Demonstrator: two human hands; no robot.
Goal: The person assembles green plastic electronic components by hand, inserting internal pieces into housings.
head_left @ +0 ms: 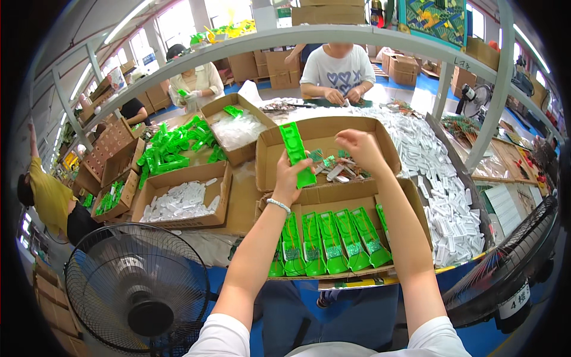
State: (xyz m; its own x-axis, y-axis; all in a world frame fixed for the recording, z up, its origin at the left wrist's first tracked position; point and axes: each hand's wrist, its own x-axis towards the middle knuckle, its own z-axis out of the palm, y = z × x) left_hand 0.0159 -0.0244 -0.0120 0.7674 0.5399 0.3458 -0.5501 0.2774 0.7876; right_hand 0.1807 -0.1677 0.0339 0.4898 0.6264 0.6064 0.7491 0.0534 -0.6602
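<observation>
OK — L hand [288, 175] has a green shell [292, 146] gripped round its lower half, thumb one side and fingers the other, snug by the look of it. Shell's tilted above the near-left part of the mid box [324, 131], top end leaning left. R hand [360, 149] is up over the same box, fingers curled in w/ tips nearly together; can't tell if anything tiny is in the pinch.

Near box [351, 193] is just below, w/ a row of shells [328, 241] side by side, most showing a board and thin wires. Those wires are prob. the weak spot: R arm [410, 256] reaches across that box, so a low elbow or wrist could hook a loop, tug a joint or knock the row askew.

Only one hand's on the shell, too — if that hold eases, or R hand bumps the free top end, it could twist out and drop among the loose bits [342, 175] in the mid box. Those lie jumbled, so a quick grab might drag extras along. White pcs [452, 226] are heaped close by on the right; a swinging elbow could scatter some.
</observation>
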